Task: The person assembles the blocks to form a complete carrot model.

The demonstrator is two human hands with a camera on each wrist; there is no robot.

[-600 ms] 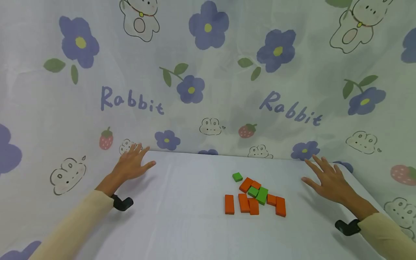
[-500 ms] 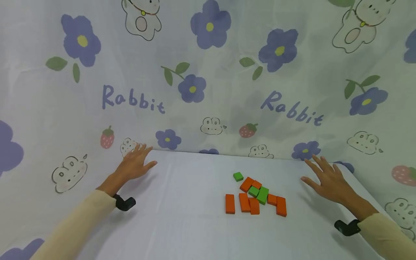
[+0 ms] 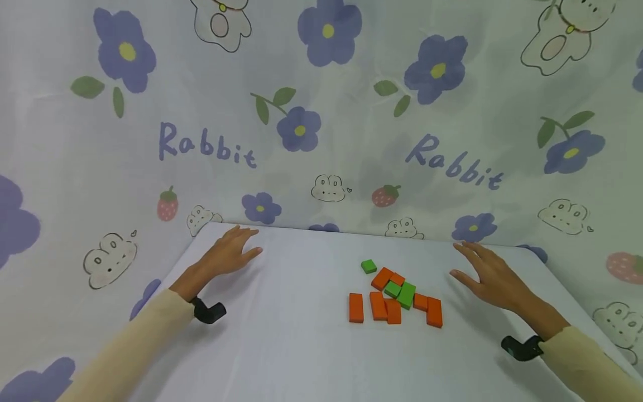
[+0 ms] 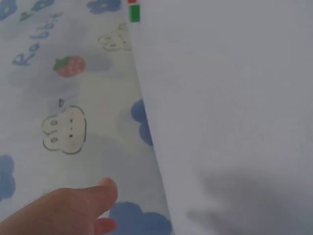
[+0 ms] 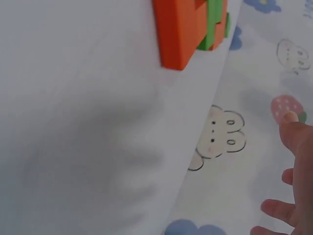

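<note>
Blocks point(image 3: 394, 298) heaped on bench point(image 3: 281, 346); left hand point(image 3: 228, 257), right hand point(image 3: 489, 273) spread flat, empty, flanking. Pre-grasp; right nearest.

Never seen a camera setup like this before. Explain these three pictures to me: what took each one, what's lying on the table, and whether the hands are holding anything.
No machine here: a person works with two bare hands and wears three cameras. The wide picture comes from a camera on the head, looking forward and down. The other two come from small black cameras strapped at each wrist, so they show only a close slice of that hand's surroundings.

The table is covered in white cloth, with a rabbit-and-flower printed curtain behind and around it. On it lies a small cluster of flat blocks: several orange blocks and a few green blocks, some overlapping.

The left hand is spread open over the far left part of the table, away from the blocks. The right hand is spread open just right of the cluster. Neither holds anything. The right wrist picture shows an orange block close up; the left wrist picture shows mostly cloth.
</note>
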